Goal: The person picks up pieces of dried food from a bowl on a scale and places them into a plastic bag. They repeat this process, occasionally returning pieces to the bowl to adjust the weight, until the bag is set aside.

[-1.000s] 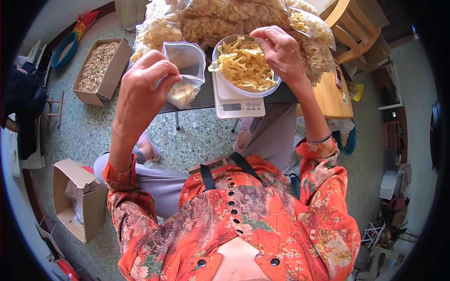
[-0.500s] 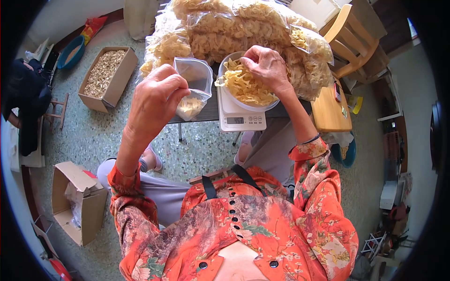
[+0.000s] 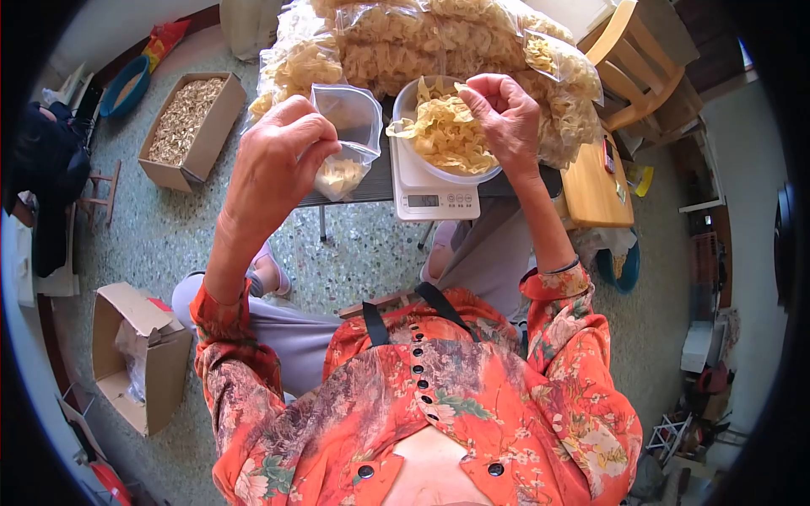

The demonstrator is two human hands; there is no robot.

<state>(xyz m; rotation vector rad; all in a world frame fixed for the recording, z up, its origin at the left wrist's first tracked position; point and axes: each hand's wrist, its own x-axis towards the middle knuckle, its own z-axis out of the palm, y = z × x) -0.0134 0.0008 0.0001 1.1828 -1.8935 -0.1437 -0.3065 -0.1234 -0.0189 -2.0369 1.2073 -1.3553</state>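
Observation:
My left hand pinches the left edge of a clear zip bag, whose mouth gapes. A few pale, dried, curly flakes lie in the bottom of this bag. Right of it, a round white bowl heaped with yellowish curly dried flakes stands on a white kitchen scale. The scale's display is too blurred to read. Over the bowl's right rim is my right hand, thumb and fingers drawn together; whatever lies between the fingertips is hard to make out.
Filled clear bags of the same flakes are piled behind the bowl. To the right are a wooden stool and a wooden chair. Cardboard boxes and a blue basin stand on the floor at left.
My right hand has lifted from the flakes and shifted right toward the bowl's rim. My left hand keeps its hold on the zip bag. The whole view has shifted slightly.

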